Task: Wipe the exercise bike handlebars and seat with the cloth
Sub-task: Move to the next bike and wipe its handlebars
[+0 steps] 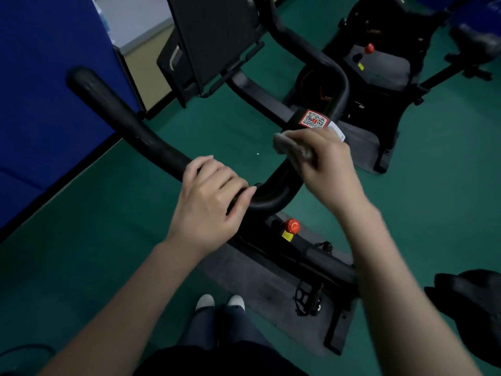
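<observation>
The exercise bike's black handlebars (130,126) curve from upper left down to the centre and loop back up on the right. My left hand (211,196) grips the near bend of the bar, fingers curled over it. My right hand (322,164) holds a crumpled beige cloth (287,146) and presses it on the bar's middle section, just below a red QR sticker (314,119). The black seat (471,310) shows at the right edge, partly cut off.
A black tablet holder (217,42) stands above the bars. A red knob (292,226) sits on the frame below, with a pedal (309,298) over a grey mat (260,289). A second bike (379,55) stands behind. A blue panel (48,85) lines the left; green floor (81,229) surrounds.
</observation>
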`<state>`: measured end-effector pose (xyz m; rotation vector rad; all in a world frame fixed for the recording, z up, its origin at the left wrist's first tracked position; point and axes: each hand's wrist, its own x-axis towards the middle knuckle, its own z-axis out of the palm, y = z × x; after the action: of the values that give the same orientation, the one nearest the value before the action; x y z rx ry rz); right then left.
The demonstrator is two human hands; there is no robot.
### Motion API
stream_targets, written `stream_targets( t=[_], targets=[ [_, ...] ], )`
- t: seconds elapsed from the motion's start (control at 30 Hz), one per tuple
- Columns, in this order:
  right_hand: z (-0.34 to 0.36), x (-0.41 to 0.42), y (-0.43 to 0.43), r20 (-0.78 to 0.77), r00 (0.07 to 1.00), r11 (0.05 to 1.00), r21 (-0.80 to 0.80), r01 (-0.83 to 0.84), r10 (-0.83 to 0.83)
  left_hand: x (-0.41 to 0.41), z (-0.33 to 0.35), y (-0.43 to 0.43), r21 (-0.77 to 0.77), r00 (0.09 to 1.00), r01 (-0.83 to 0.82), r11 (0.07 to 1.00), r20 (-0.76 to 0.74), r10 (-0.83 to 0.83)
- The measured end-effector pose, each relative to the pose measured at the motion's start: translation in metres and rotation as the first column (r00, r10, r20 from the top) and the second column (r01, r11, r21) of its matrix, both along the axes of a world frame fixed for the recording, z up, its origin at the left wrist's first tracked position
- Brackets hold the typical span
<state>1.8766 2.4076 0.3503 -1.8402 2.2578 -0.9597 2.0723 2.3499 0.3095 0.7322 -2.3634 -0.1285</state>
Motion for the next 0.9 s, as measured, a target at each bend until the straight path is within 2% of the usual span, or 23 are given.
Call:
stream_targets(
  t=[0.07,0.13,0.17,0.23,0.37,0.47,0.57,0.63,0.7,0.8,0.9],
  targets=[
    [0.013,-0.009,-0.016,-0.185,0.968,0.963,0.241,-0.123,0.170,0.003,0.003,-0.002,0.005,1.000,-0.025,1.000,0.001,0.025],
    [0.020,-0.006,-0.027,-0.318,0.901,0.889,0.437,-0.136,0.294,0.007,0.006,-0.006,0.014,0.998,-0.058,0.998,0.017,0.058],
    [0.023,0.000,-0.030,-0.345,0.876,0.856,0.501,-0.132,0.337,0.009,0.007,-0.009,0.021,0.997,-0.072,0.997,0.025,0.071],
    [0.026,0.013,-0.030,-0.290,0.870,0.805,0.565,-0.181,0.399,0.012,0.007,-0.014,0.031,0.995,-0.095,0.995,0.035,0.094],
    [0.022,0.043,-0.025,0.035,0.935,0.787,0.529,-0.317,0.353,0.015,0.007,-0.021,0.046,0.993,-0.117,0.992,0.020,0.116],
    [0.020,0.051,-0.020,0.095,0.953,0.837,0.459,-0.299,0.288,0.015,0.006,-0.022,0.039,0.992,-0.126,0.991,0.024,0.125],
    [0.021,0.041,-0.019,-0.020,0.917,0.797,0.503,-0.336,0.399,0.015,0.005,-0.022,0.031,0.991,-0.127,0.991,0.039,0.125],
    [0.023,0.023,-0.023,-0.135,0.906,0.789,0.552,-0.267,0.401,0.016,0.005,-0.023,0.032,0.992,-0.122,0.992,0.042,0.121],
    [0.023,0.006,-0.028,-0.250,0.904,0.828,0.535,-0.169,0.346,0.016,0.005,-0.022,0.027,0.992,-0.123,0.992,0.043,0.122],
    [0.015,-0.005,-0.026,-0.348,0.913,0.924,0.376,-0.072,0.213,0.017,0.004,-0.022,0.024,0.992,-0.116,0.993,0.052,0.115],
    [0.000,0.001,-0.009,-0.303,0.952,0.989,0.145,0.010,0.034,0.018,0.004,-0.022,0.025,0.992,-0.108,0.994,0.066,0.107]
  ],
)
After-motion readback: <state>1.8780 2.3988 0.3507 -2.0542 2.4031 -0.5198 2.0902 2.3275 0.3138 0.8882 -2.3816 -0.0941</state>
